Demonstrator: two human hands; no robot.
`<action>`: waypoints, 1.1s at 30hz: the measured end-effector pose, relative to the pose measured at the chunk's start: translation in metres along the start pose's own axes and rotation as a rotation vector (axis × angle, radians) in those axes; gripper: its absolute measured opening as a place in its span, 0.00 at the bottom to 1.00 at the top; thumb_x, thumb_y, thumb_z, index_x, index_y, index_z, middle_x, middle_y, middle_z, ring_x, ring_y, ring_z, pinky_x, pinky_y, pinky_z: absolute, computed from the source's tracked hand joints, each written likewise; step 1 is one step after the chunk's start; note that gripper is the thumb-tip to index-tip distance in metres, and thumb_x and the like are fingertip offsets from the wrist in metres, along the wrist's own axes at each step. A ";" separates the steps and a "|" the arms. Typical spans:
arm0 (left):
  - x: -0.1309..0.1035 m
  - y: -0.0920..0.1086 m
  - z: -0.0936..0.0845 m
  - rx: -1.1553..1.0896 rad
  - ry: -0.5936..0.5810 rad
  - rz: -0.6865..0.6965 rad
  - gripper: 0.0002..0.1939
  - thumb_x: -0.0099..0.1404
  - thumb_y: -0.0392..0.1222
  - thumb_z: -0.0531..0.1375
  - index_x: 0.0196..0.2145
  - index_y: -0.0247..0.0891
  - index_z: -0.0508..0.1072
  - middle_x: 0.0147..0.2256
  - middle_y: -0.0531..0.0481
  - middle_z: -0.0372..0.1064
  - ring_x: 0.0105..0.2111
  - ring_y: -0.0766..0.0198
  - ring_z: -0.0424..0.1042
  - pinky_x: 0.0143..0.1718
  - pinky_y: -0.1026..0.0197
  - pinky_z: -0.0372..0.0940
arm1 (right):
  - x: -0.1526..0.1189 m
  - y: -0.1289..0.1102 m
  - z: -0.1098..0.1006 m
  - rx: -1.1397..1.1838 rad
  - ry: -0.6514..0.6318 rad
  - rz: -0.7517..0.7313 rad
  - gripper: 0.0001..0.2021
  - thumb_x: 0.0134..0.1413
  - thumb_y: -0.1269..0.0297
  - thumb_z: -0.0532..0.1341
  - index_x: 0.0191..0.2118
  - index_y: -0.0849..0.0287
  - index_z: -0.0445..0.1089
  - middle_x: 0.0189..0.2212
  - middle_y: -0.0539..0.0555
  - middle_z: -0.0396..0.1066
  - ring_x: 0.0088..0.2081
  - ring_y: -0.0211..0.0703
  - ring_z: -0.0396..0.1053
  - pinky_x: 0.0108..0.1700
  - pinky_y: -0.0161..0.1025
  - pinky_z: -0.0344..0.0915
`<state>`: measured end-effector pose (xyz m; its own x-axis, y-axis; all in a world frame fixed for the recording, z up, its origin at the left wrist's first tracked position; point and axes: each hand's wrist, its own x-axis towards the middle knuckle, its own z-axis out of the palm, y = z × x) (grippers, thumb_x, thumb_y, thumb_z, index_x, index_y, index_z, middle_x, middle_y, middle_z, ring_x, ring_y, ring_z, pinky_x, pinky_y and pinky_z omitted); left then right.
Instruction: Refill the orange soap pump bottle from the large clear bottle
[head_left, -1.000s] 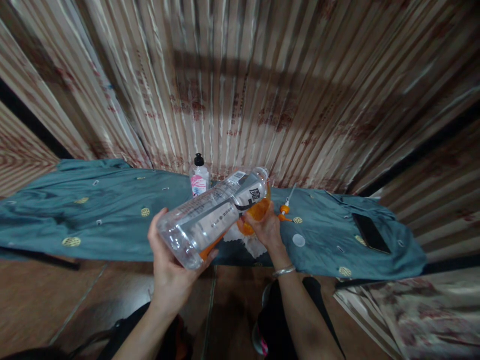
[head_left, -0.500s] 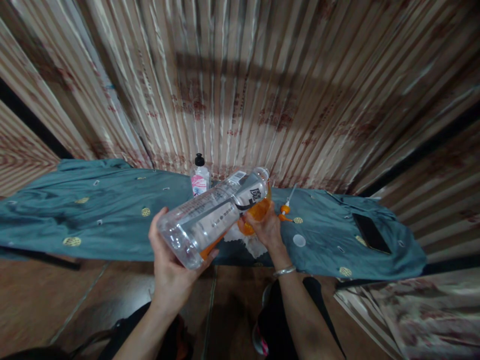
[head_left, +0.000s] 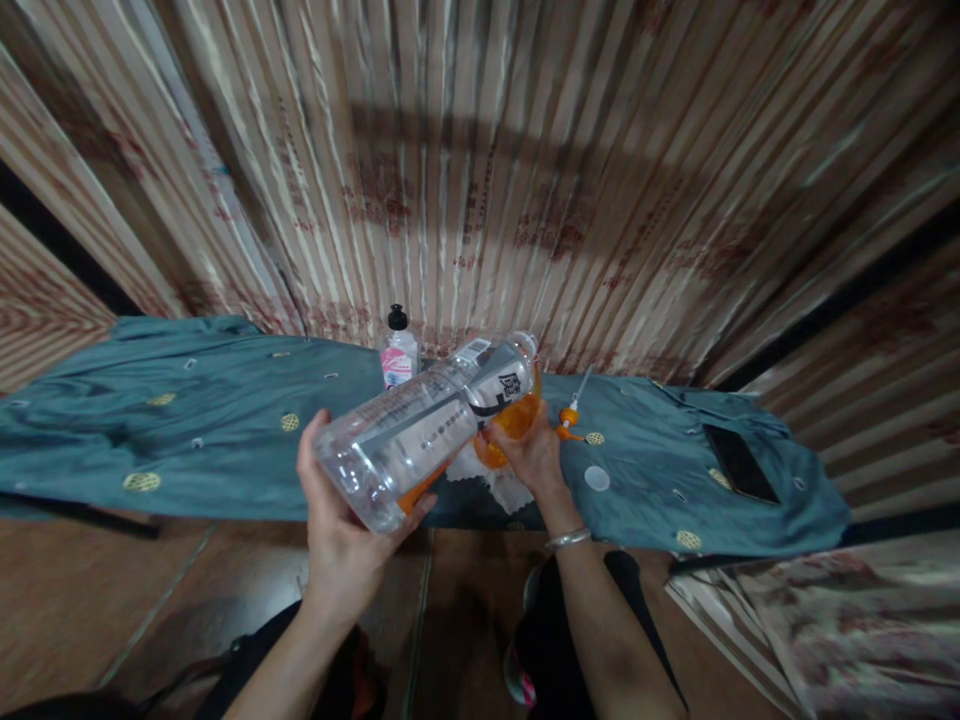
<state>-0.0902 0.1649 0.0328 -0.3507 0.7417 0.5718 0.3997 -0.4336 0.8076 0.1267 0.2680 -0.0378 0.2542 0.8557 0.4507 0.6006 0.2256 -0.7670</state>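
A large clear plastic bottle (head_left: 420,425) with a grey and white label lies tilted in my left hand (head_left: 341,535), which grips it near its base. Its neck points up and to the right, over an orange bottle (head_left: 526,410). My right hand (head_left: 529,450) is wrapped round that orange bottle. Where the two bottle mouths meet is hard to make out. Under the orange bottle is a crumpled white tissue (head_left: 510,492). Right of my right hand lies an orange pump top (head_left: 570,418) with a clear tube.
A small clear bottle with a black cap (head_left: 398,350) stands behind the large one. On the green cloth (head_left: 225,430) are a white round disc (head_left: 597,479) and a black phone (head_left: 741,464). A striped curtain (head_left: 465,180) hangs close behind.
Almost nothing differs. Both hands keep their grip on the two bottles, and the large bottle's base sits very slightly higher in view.
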 end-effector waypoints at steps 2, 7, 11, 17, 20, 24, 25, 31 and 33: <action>0.000 0.001 0.000 -0.011 0.012 0.008 0.56 0.43 0.48 0.77 0.66 0.40 0.55 0.55 0.42 0.64 0.52 0.57 0.72 0.51 0.59 0.71 | 0.000 0.000 0.000 -0.012 0.003 0.005 0.25 0.47 0.46 0.67 0.45 0.56 0.62 0.36 0.57 0.76 0.40 0.58 0.77 0.43 0.54 0.74; 0.000 0.005 0.002 -0.043 0.005 -0.044 0.55 0.44 0.45 0.76 0.65 0.38 0.55 0.54 0.40 0.66 0.51 0.56 0.73 0.50 0.58 0.72 | 0.000 0.000 0.000 0.002 -0.002 -0.001 0.25 0.47 0.47 0.67 0.46 0.56 0.62 0.37 0.57 0.76 0.42 0.58 0.77 0.44 0.53 0.74; -0.001 0.005 0.004 -0.068 0.028 -0.087 0.55 0.42 0.46 0.76 0.64 0.37 0.56 0.55 0.40 0.65 0.53 0.55 0.72 0.52 0.57 0.70 | 0.000 0.000 -0.001 -0.016 -0.013 0.017 0.26 0.46 0.47 0.68 0.46 0.56 0.62 0.37 0.58 0.76 0.42 0.59 0.77 0.44 0.53 0.74; 0.000 0.002 0.003 -0.036 0.048 -0.044 0.56 0.41 0.53 0.77 0.64 0.40 0.58 0.55 0.43 0.65 0.52 0.56 0.73 0.52 0.58 0.70 | 0.000 -0.002 -0.001 -0.012 -0.019 0.030 0.26 0.47 0.46 0.66 0.46 0.57 0.62 0.38 0.59 0.77 0.41 0.59 0.78 0.44 0.54 0.74; 0.000 0.002 0.000 -0.008 0.005 -0.034 0.55 0.44 0.49 0.76 0.65 0.41 0.56 0.55 0.43 0.66 0.52 0.57 0.73 0.52 0.60 0.71 | 0.000 -0.001 -0.001 -0.020 -0.008 0.025 0.26 0.47 0.46 0.66 0.46 0.56 0.63 0.38 0.58 0.77 0.40 0.57 0.77 0.43 0.53 0.74; 0.000 0.002 -0.002 -0.005 -0.022 -0.048 0.56 0.44 0.48 0.76 0.65 0.41 0.55 0.55 0.43 0.66 0.53 0.57 0.73 0.53 0.59 0.71 | 0.000 0.000 -0.001 -0.012 -0.004 0.003 0.25 0.47 0.47 0.67 0.46 0.56 0.63 0.38 0.58 0.77 0.41 0.57 0.77 0.44 0.53 0.74; 0.000 0.002 -0.001 -0.021 -0.001 -0.056 0.56 0.43 0.49 0.77 0.65 0.41 0.56 0.55 0.43 0.66 0.52 0.56 0.73 0.52 0.59 0.71 | 0.000 0.000 -0.001 -0.009 -0.005 0.000 0.25 0.47 0.47 0.67 0.46 0.56 0.63 0.38 0.58 0.77 0.41 0.58 0.77 0.44 0.54 0.74; -0.001 0.002 0.001 -0.015 0.013 -0.050 0.55 0.43 0.50 0.77 0.65 0.42 0.57 0.55 0.44 0.66 0.52 0.56 0.73 0.52 0.59 0.71 | 0.000 -0.001 -0.002 0.001 -0.008 -0.006 0.23 0.48 0.48 0.66 0.45 0.56 0.62 0.38 0.58 0.77 0.42 0.59 0.77 0.45 0.55 0.74; -0.001 0.000 -0.001 -0.005 -0.015 -0.020 0.55 0.44 0.49 0.76 0.65 0.44 0.56 0.55 0.45 0.66 0.51 0.57 0.73 0.51 0.59 0.72 | 0.000 -0.001 -0.002 0.005 -0.014 -0.004 0.24 0.48 0.48 0.67 0.45 0.55 0.62 0.38 0.57 0.77 0.41 0.58 0.77 0.45 0.53 0.74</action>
<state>-0.0908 0.1638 0.0329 -0.3455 0.7578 0.5535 0.3890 -0.4212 0.8193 0.1271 0.2668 -0.0361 0.2410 0.8615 0.4470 0.5981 0.2309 -0.7675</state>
